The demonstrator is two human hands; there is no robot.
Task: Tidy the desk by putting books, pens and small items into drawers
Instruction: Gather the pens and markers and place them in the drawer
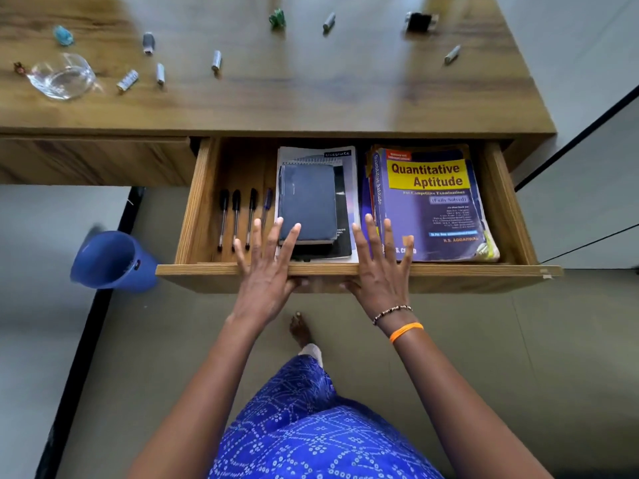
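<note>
The wooden drawer (449, 271) stands pulled out under the desk. Inside lie several pens (236, 216) at the left, a dark blue diary (307, 202) stacked on notebooks (349, 174) in the middle, and a purple "Quantitative Aptitude" book (435, 202) at the right. My left hand (266, 271) and my right hand (380, 267) rest on the drawer's front edge with fingers spread straight over it and thumbs against its front face. On the desk top (311, 91) lie several small grey cylinders (216, 60), a green item (277, 18), a teal item (63, 35) and a black clip (419, 21).
A clear glass bowl (62, 77) sits at the desk's left end beside a tiny brown item (20, 67). A blue bin (110, 261) stands on the floor left of the drawer. A closed drawer front (93, 160) is at the left. My foot (300, 328) is on the floor below the drawer.
</note>
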